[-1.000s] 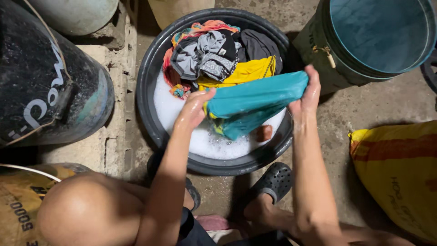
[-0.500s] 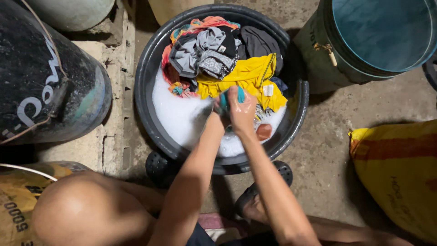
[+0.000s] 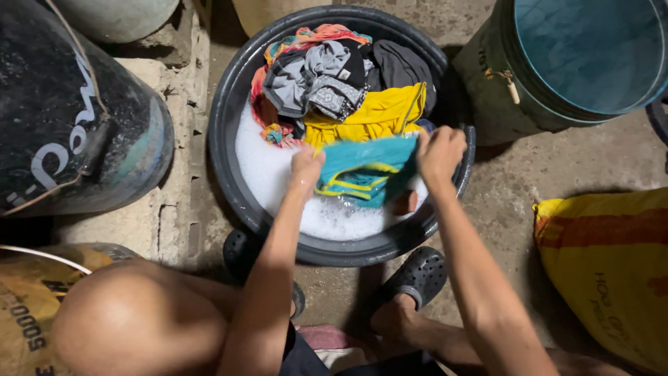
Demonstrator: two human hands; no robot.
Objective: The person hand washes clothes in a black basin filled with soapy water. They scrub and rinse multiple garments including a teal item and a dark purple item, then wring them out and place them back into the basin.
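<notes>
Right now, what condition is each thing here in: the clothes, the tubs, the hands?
Teal cloth with yellow trim: wet, stretched between both hands over the suds.
Left hand: closed on the cloth's left edge.
Right hand: closed on its right edge.
Round black plastic basin: holds white foamy water.
Yellow garment: heaped at the basin's far side.
Grey garment: crumpled on the heap.
Large teal bucket: open, no lid.

Both hands, left hand (image 3: pixel 306 166) and right hand (image 3: pixel 438 150), grip a teal cloth garment with yellow trim (image 3: pixel 365 170), stretched between them above the suds. It hangs over a round dark plastic basin (image 3: pixel 229 177) of foamy water. A heap of grey, black and yellow clothes (image 3: pixel 348 87) fills the basin's far side.
</notes>
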